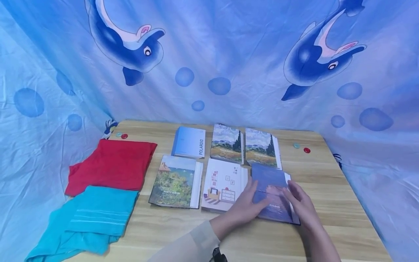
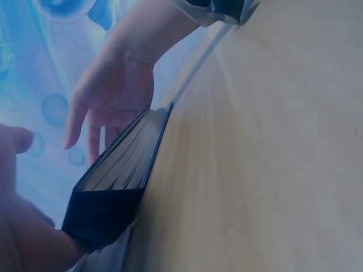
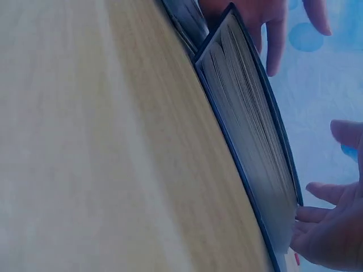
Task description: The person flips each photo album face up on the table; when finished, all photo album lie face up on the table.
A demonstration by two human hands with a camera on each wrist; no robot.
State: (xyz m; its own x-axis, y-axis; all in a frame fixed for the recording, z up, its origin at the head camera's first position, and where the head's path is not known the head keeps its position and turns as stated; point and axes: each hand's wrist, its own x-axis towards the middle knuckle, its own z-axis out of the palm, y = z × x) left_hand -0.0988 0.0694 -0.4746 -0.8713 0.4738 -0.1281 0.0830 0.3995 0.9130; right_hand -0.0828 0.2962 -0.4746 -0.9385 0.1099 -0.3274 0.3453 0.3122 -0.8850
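A dark blue-purple photo album [image 1: 270,178] lies flat at the front right of the group of albums, between the two hands. My left hand [image 1: 242,203] is at its left side, fingers along the spine and thumb extended over the cover. At the page side, my right hand [image 1: 302,203] has its fingers spread and loosely bent. In the right wrist view, its fingertips [image 3: 312,214] are right at the album's far corner. The page block [image 3: 244,113] shows between the covers there. A white album with a drawn room [image 1: 226,182] sits immediately left, partly behind my left hand.
An album with a garden picture [image 1: 173,182], a blue Polaroid album [image 1: 190,142] and two landscape-painting albums [image 1: 226,142] complete two rows. Folded red cloth [image 1: 112,163] and turquoise cloth [image 1: 98,214] lie left. Small red and green discs [image 1: 306,150] sit near the back corners; dolphin-print curtains [image 1: 252,54] surround the table.
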